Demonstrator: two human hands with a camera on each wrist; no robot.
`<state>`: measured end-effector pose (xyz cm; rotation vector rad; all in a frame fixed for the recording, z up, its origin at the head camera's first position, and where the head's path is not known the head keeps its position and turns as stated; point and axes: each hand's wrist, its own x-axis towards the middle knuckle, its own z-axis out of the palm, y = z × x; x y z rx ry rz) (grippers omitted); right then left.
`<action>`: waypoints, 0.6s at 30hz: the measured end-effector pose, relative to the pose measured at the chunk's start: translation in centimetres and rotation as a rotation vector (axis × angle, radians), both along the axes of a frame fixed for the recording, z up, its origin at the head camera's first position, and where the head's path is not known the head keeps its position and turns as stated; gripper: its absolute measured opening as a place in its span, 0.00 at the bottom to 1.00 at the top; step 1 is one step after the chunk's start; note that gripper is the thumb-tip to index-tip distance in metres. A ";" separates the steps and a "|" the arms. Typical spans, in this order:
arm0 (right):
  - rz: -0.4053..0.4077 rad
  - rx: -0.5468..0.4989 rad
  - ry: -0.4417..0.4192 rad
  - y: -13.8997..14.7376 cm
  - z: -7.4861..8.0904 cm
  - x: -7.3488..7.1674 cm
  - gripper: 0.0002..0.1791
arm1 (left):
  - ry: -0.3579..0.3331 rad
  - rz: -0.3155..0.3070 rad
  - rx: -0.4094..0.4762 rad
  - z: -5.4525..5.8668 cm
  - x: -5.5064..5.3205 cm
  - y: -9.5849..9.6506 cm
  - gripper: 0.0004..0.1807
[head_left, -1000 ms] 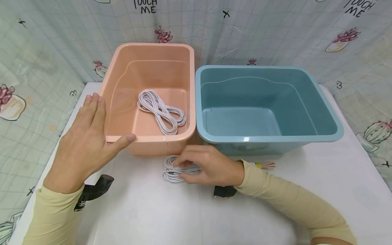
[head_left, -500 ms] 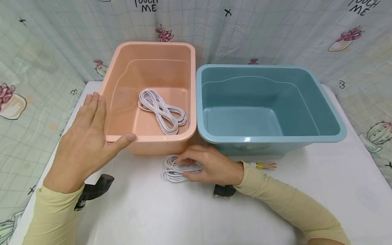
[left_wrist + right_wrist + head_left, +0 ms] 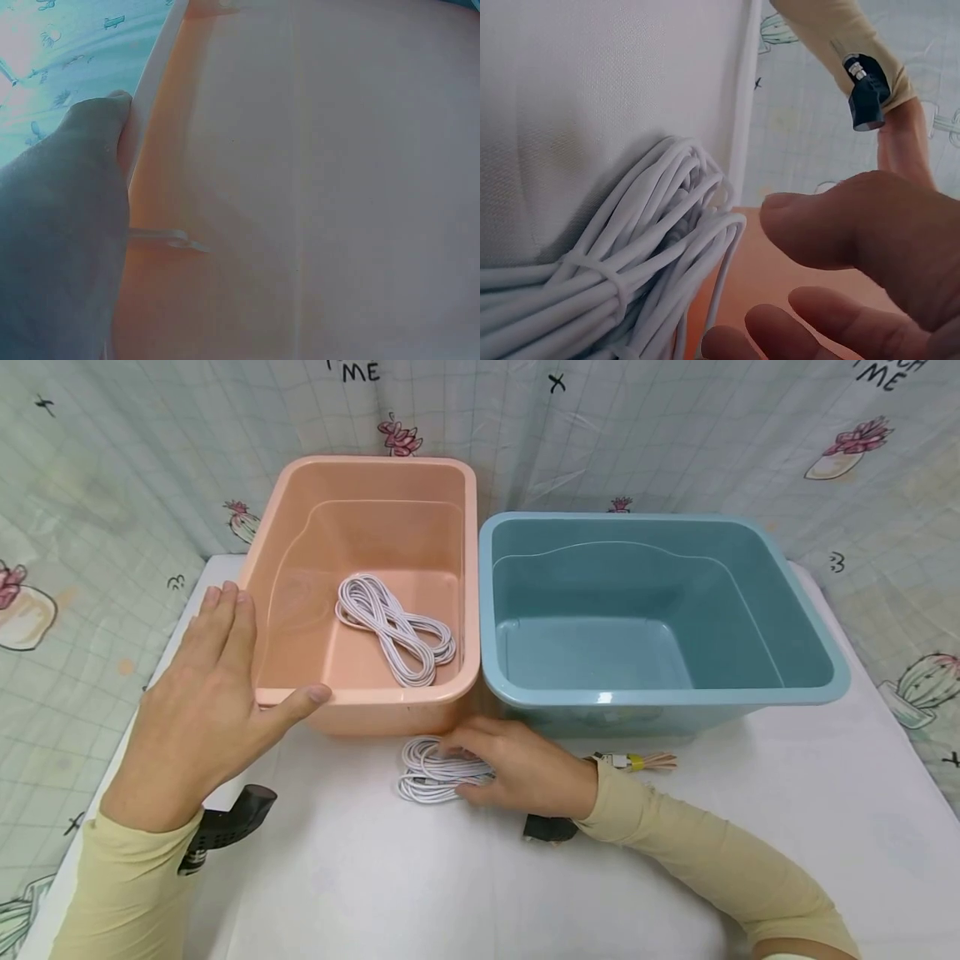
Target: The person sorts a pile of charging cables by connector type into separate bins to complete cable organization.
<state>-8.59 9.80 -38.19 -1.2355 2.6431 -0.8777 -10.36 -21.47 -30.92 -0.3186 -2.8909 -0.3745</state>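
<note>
Head view: right hand (image 3: 528, 772) eases back over the near coil (image 3: 438, 770)

The desk (image 3: 390, 885) carries everything. The blue tub (image 3: 675, 697) stands beyond the right fingers and off to their right. The pink tub (image 3: 405, 696) is at the left hand (image 3: 198, 706), whose straight fingers lie together along its left rim, thumb spread over the near rim, just as a second ago.

The right hand has slid slightly rightward, so more of the near coil's strands show to the left of its fingers. The right wrist view has thumb and fingers apart, nothing clamped between them; whether a fingertip touches the cord I cannot tell. So the near coil, resting on the desk, seems unheld and a lift looks not yet begun.

The second coil (image 3: 393, 627) lies inside the pink tub, beyond and left of the right fingers. Smallest, a yellow-banded cable (image 3: 636, 762) lies well to their right, slightly more of it uncovered.
</note>
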 end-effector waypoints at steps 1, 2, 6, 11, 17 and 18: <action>-0.001 0.012 0.002 0.0 0.0 0.1 0.22 | 0.002 0.000 0.000 0.0 0.0 0.0 0.61; -0.006 0.026 0.002 0.0 0.1 0.1 0.23 | 0.003 -0.002 0.000 0.0 0.0 0.0 0.61; -0.035 0.058 -0.003 0.1 0.2 0.1 0.25 | 0.016 -0.008 0.000 0.0 0.0 0.0 0.60; -0.054 0.075 0.009 0.1 0.2 0.1 0.26 | 0.025 -0.012 0.003 0.0 0.0 0.1 0.60; -0.076 0.169 0.065 0.2 0.2 0.6 0.32 | 0.016 -0.015 0.005 0.0 0.0 0.0 0.60; -0.080 0.185 0.076 0.2 0.1 0.7 0.32 | 0.012 -0.014 0.004 0.0 0.0 0.0 0.60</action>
